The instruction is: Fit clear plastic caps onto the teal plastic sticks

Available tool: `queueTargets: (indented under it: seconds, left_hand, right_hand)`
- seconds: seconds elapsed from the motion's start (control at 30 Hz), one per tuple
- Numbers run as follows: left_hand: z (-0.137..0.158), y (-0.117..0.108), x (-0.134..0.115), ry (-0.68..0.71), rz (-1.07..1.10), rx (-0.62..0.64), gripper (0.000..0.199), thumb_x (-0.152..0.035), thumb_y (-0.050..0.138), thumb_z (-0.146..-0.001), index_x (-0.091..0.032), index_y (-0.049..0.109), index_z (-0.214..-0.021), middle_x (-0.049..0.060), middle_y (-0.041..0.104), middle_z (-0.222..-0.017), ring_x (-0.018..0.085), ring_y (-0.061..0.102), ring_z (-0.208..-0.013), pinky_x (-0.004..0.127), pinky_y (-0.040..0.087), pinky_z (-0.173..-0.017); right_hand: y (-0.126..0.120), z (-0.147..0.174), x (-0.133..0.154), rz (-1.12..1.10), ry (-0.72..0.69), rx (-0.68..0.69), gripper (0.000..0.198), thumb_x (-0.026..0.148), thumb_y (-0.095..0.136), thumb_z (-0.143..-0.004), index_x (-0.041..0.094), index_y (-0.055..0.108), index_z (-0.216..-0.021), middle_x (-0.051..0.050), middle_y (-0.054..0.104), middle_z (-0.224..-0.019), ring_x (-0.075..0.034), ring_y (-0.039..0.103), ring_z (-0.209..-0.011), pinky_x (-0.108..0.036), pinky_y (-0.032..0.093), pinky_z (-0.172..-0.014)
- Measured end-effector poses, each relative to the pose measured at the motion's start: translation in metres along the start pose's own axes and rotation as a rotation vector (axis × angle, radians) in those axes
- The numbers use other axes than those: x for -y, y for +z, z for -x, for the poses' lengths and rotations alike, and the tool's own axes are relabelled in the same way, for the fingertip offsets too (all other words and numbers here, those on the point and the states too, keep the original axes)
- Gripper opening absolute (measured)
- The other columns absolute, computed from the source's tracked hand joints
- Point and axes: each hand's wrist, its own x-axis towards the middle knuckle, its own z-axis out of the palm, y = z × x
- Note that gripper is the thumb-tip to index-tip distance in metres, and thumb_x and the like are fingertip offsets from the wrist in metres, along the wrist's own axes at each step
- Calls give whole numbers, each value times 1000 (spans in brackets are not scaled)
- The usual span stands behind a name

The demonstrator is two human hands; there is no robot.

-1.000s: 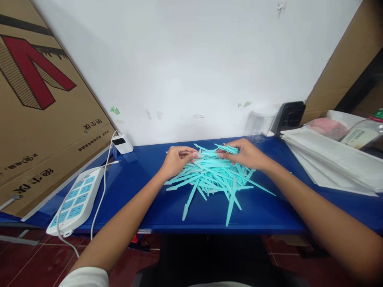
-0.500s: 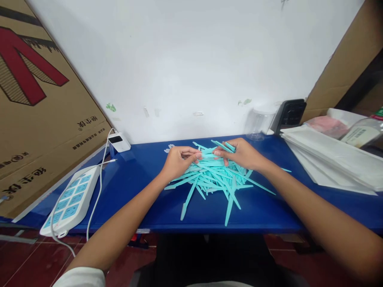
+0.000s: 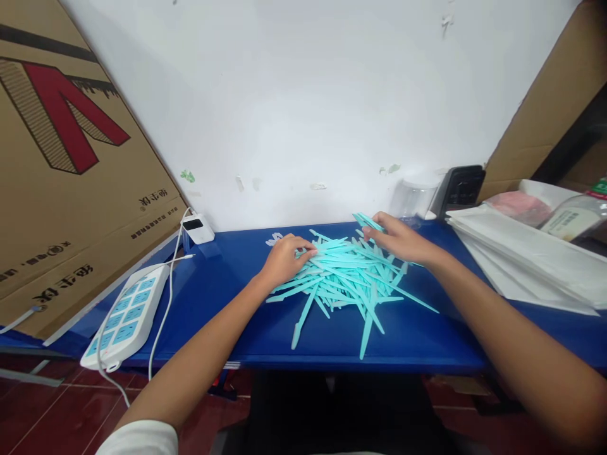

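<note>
many teal sticks (image 3: 344,278) in a loose heap on the blue table (image 3: 417,341). right hand (image 3: 396,239) has just backed off from the left, fingers clamped on a small bundle (image 3: 363,220), so the hands no longer share one spot; most sticks remain unheld. left hand (image 3: 284,260) stays at heap's left edge, thumb and fingertips close; grip unclear. power strip (image 3: 127,316) far left.

Both forearms (image 3: 203,347) stretched forward, fingers (image 3: 300,243) curled
</note>
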Motion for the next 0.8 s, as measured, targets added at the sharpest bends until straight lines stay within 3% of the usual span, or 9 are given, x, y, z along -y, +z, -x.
queueTargets:
  seconds: [0.2,0.33,0.5,0.67,0.8]
  left_hand:
    - [-2,-15,23,-31,-114,-39,29,-42,58,-101,-22,79,-105,9,78,-102,26,64,-97,37,49,-85]
    - [-2,-25,56,-116,-300,-53,28,-26,55,-100,-19,74,-119,12,75,-113,30,63,-109,41,48,-97]
    - [0,-28,92,-128,-366,120,36,-12,53,-95,-19,72,-124,13,71,-131,31,61,-123,42,46,-106]
    - [-1,-24,100,-191,-391,168,31,-13,57,-91,-19,77,-114,15,73,-117,31,67,-110,39,51,-97]
    - [-4,-24,101,-194,-258,155,32,-13,58,-89,-17,76,-115,13,75,-109,26,70,-98,36,53,-89]
  right_hand:
    - [3,1,10,-108,-47,90,50,71,64,-88,21,62,-84,-2,63,-68,-15,51,-54,-29,38,-51]
    - [3,4,16,-59,-15,113,52,71,68,-85,18,71,-82,2,54,-53,-14,47,-49,-29,34,-50]
    - [7,1,11,55,-94,84,52,65,63,-91,17,77,-77,-4,65,-69,-14,48,-58,-30,35,-58]
    - [9,-1,6,87,-114,91,48,60,62,-93,18,78,-76,-5,72,-78,-17,53,-64,-31,37,-64]
    - [10,-1,6,78,-112,87,47,61,63,-92,19,77,-75,-5,75,-82,-18,57,-66,-32,39,-66]
